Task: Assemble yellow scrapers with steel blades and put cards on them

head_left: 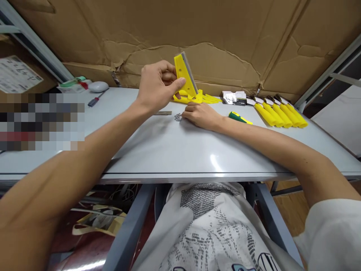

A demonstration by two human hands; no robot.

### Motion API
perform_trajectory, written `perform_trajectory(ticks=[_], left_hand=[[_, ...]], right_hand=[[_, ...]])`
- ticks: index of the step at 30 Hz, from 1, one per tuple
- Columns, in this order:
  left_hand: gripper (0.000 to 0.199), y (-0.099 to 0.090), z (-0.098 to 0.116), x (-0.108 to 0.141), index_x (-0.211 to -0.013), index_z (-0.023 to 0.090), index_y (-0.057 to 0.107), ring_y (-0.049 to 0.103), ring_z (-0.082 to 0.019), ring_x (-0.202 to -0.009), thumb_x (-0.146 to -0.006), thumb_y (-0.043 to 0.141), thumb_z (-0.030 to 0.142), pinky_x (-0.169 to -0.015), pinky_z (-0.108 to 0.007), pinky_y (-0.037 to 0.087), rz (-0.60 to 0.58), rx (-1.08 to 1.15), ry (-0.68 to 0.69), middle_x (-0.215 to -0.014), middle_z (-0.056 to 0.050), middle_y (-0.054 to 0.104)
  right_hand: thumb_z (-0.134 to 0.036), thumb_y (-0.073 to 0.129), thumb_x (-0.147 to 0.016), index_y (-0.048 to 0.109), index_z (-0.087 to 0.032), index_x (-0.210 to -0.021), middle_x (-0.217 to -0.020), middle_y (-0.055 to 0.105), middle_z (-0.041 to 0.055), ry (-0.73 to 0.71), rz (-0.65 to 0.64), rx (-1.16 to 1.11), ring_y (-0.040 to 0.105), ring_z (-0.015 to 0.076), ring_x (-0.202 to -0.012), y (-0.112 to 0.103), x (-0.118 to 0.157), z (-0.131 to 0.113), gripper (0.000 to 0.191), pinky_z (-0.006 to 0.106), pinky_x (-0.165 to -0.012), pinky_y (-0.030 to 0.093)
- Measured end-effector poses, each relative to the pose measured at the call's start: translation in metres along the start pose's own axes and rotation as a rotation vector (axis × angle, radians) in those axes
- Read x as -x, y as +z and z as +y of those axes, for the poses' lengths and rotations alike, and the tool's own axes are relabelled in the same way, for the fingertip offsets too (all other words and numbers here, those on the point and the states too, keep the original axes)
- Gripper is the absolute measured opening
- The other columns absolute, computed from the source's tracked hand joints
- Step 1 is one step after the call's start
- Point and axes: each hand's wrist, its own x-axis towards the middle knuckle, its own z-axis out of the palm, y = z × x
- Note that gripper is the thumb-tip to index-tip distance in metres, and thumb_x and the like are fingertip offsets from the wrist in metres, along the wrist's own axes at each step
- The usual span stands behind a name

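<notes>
Raised above the table, my left hand (159,86) is closed on a yellow scraper head (184,75) with a grey metal blade along its right edge, tilted upward. Two small holes show in its yellow face. On the tabletop, my right hand (201,116) has its fingers drawn together at the right side of a small heap of screws (177,117). Whatever lies between those fingertips is hidden. Left of the heap lies a flat metal strip (163,113). More yellow plastic parts (208,98) lie behind my right hand.
A green and yellow screwdriver handle (239,117) rests right of my right hand. Beyond it are several yellow-handled scrapers (279,113) in a row and a small package (234,98). A screwdriver (94,101) and white mouse-like object (98,87) sit left. Cardboard (197,30) stands behind the table.
</notes>
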Motion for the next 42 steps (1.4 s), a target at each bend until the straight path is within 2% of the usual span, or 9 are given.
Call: perform_trajectory(ticks=[4, 8, 13, 16, 19, 23, 28, 35, 42], left_hand=[[0.076, -0.002, -0.002, 0.0, -0.109, 0.022, 0.069, 0.067, -0.011, -0.078, -0.086, 0.094, 0.09, -0.068, -0.036, 0.062, -0.01, 0.028, 0.022, -0.089, 0.005, 0.081], [0.068, 0.001, 0.01, 0.006, -0.11, 0.024, 0.069, 0.069, -0.01, -0.071, -0.09, 0.095, 0.084, -0.062, -0.034, 0.062, -0.073, 0.068, 0.022, -0.091, 0.007, 0.084], [0.058, 0.016, 0.046, 0.027, -0.106, 0.024, 0.074, 0.073, -0.017, -0.062, -0.088, 0.099, 0.073, -0.049, -0.033, 0.055, -0.187, 0.21, -0.05, -0.094, -0.003, 0.088], [0.051, 0.029, 0.068, 0.045, -0.102, 0.023, 0.073, 0.075, -0.018, -0.059, -0.09, 0.098, 0.065, -0.049, -0.03, 0.056, -0.326, 0.287, -0.07, -0.09, -0.004, 0.087], [0.044, 0.04, 0.082, 0.061, -0.098, 0.022, 0.073, 0.076, -0.017, -0.059, -0.094, 0.094, 0.06, -0.054, -0.027, 0.06, -0.469, 0.273, -0.073, -0.08, -0.002, 0.084], [0.04, 0.048, 0.09, 0.073, -0.098, 0.021, 0.076, 0.078, -0.017, -0.062, -0.097, 0.091, 0.058, -0.06, -0.026, 0.064, -0.494, 0.226, -0.042, -0.081, -0.003, 0.085], [0.044, 0.049, 0.091, 0.075, -0.102, 0.02, 0.078, 0.079, -0.018, -0.064, -0.096, 0.092, 0.061, -0.061, -0.029, 0.066, -0.433, 0.205, -0.042, -0.087, -0.006, 0.087], [0.048, 0.049, 0.085, 0.073, -0.103, 0.021, 0.071, 0.078, -0.018, -0.064, -0.094, 0.095, 0.062, -0.058, -0.028, 0.065, -0.439, 0.281, -0.085, -0.084, -0.005, 0.087], [0.056, 0.05, 0.077, 0.072, -0.117, 0.027, 0.06, 0.079, -0.019, -0.062, -0.09, 0.1, 0.055, -0.059, -0.029, 0.066, -0.449, 0.297, -0.112, -0.084, 0.002, 0.085]], right_hand=[[-0.013, 0.051, -0.116, 0.085, -0.016, -0.12, -0.121, 0.083, 0.0155, 0.061, 0.058, -0.071, 0.068, 0.027, -0.109, 0.002, 0.02, 0.004, 0.034, 0.038, -0.079, 0.039], [-0.015, 0.055, -0.112, 0.088, -0.017, -0.117, -0.115, 0.084, 0.0141, 0.158, 0.208, -0.264, 0.074, 0.0246, -0.102, -0.004, 0.061, 0.007, 0.033, 0.039, -0.088, 0.052], [-0.03, 0.082, -0.099, 0.085, -0.019, -0.099, -0.098, 0.081, 0.0073, 0.489, 0.563, -0.938, 0.082, 0.0198, -0.083, -0.026, 0.101, 0.011, 0.012, 0.033, -0.073, 0.063], [-0.039, 0.102, -0.084, 0.085, -0.02, -0.094, -0.087, 0.08, 0.0034, 0.605, 0.664, -1.224, 0.081, 0.0186, -0.08, -0.044, 0.105, 0.01, 0.028, 0.031, -0.07, 0.064], [-0.051, 0.114, -0.068, 0.085, -0.021, -0.087, -0.086, 0.082, 0.0023, 0.553, 0.619, -1.406, 0.075, 0.015, -0.075, -0.056, 0.1, 0.004, 0.046, 0.03, -0.071, 0.064], [-0.065, 0.115, -0.057, 0.078, -0.021, -0.077, -0.086, 0.082, 0.0021, 0.499, 0.518, -1.545, 0.072, 0.0147, -0.077, -0.06, 0.095, -0.008, 0.061, 0.029, -0.073, 0.064], [-0.079, 0.109, -0.06, 0.076, -0.021, -0.078, -0.084, 0.08, 0.0019, 0.491, 0.453, -1.51, 0.071, 0.0166, -0.079, -0.061, 0.097, -0.011, 0.069, 0.031, -0.074, 0.063], [-0.074, 0.108, -0.071, 0.078, -0.02, -0.082, -0.083, 0.075, 0.0007, 0.453, 0.457, -1.472, 0.062, 0.0118, -0.069, -0.066, 0.101, -0.011, 0.062, 0.03, -0.068, 0.058], [-0.075, 0.106, -0.074, 0.075, -0.023, -0.084, -0.089, 0.079, 0.0022, 0.498, 0.457, -1.398, 0.072, 0.0178, -0.081, -0.061, 0.1, -0.014, 0.061, 0.034, -0.076, 0.066]])
